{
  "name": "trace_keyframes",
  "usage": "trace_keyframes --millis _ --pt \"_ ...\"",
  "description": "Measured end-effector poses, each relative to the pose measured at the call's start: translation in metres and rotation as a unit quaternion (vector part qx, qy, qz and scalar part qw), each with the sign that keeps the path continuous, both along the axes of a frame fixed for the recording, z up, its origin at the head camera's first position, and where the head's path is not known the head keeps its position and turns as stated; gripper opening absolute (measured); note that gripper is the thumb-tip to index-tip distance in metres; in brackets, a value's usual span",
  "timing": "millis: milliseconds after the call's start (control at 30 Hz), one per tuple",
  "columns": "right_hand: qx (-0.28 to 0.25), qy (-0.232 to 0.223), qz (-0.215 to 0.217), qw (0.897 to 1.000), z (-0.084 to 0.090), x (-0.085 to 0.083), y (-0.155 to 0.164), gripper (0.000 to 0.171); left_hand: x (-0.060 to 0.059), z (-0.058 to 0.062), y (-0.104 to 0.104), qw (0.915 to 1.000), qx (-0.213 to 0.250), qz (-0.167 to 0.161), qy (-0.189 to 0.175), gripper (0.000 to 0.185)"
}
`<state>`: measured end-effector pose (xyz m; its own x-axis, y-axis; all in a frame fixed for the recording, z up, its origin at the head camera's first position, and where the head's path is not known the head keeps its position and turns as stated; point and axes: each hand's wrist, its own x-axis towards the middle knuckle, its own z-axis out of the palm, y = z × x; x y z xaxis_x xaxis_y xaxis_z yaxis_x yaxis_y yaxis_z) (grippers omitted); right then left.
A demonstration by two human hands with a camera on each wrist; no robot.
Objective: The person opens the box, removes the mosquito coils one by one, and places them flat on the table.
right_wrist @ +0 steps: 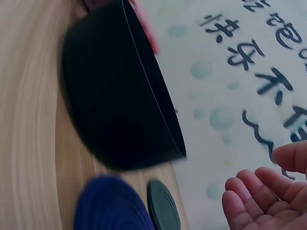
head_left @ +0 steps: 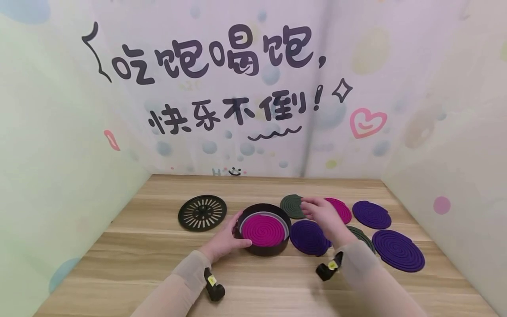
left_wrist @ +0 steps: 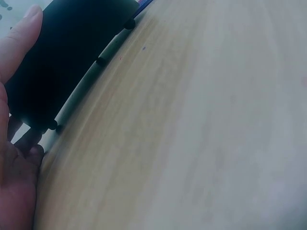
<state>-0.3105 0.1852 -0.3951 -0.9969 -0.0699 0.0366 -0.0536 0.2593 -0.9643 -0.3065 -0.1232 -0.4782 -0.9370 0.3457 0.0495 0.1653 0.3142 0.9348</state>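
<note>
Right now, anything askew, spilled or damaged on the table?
Nothing stands out. The coils lie flat; one dark green coil is partly hidden behind the right hand. The vented lid lies off the black tin, which the left hand holds.

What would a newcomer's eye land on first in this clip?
Probably the round black holder at the centre of the wooden table, with a bright magenta spiral coil lying inside it and the left hand gripping its near-left wall. To its right the right hand hovers empty over a scatter of purple, magenta and dark green spiral coils. A black slotted round lid lies flat to the holder's left.
</note>
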Motion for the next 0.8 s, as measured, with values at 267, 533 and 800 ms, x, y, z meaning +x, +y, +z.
trace_keyframes --millis 267,533,800 --pt "-0.036 -0.015 0.044 0.998 -0.005 -0.010 -0.062 0.039 0.000 0.001 0.000 1.0000 -0.003 0.003 -0.002 0.104" --pt "0.068 -0.010 0.030 0.997 -0.021 -0.019 -0.083 0.034 0.002 0.001 0.000 0.9997 -0.022 0.004 0.011 0.103" --pt "0.156 0.012 0.027 0.987 -0.030 -0.021 -0.085 0.032 0.002 0.003 0.001 0.9998 -0.018 0.007 0.009 0.103"
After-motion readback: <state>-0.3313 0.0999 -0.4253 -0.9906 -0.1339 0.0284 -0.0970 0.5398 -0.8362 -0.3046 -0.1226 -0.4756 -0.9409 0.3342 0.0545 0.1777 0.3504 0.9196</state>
